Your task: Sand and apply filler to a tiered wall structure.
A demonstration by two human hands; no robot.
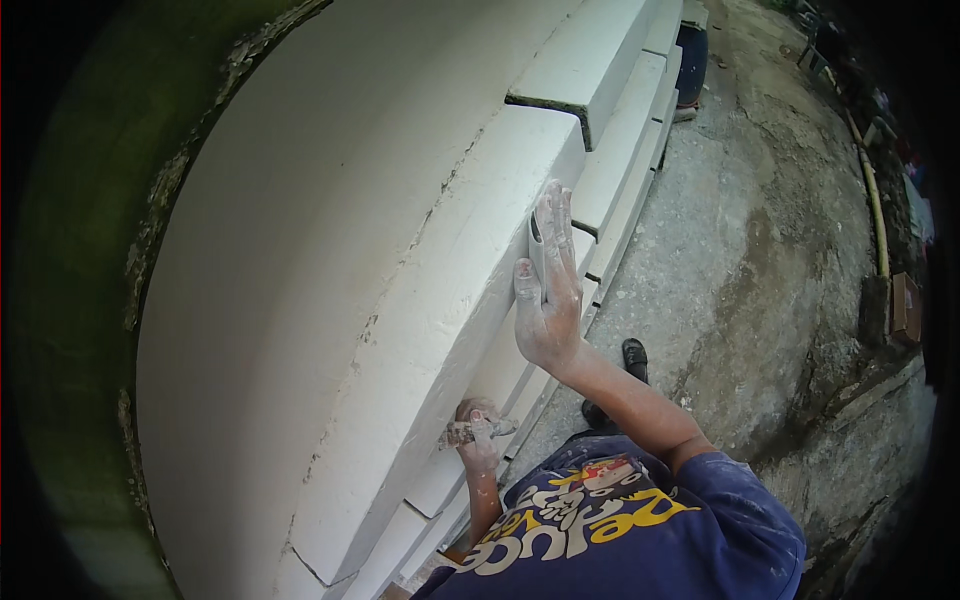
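Concrete ground (690,230); blue drum (691,68), contents hidden; left grip (481,446) closed round tool (458,434), right grip (556,295) half-open on pad (537,262)

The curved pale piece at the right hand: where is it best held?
Probably by its middle, from the side facing away from the white ledge. The curved pale piece looks narrow and runs lengthwise along the ledge's edge, so the right hand can span it between thumb and fingers.
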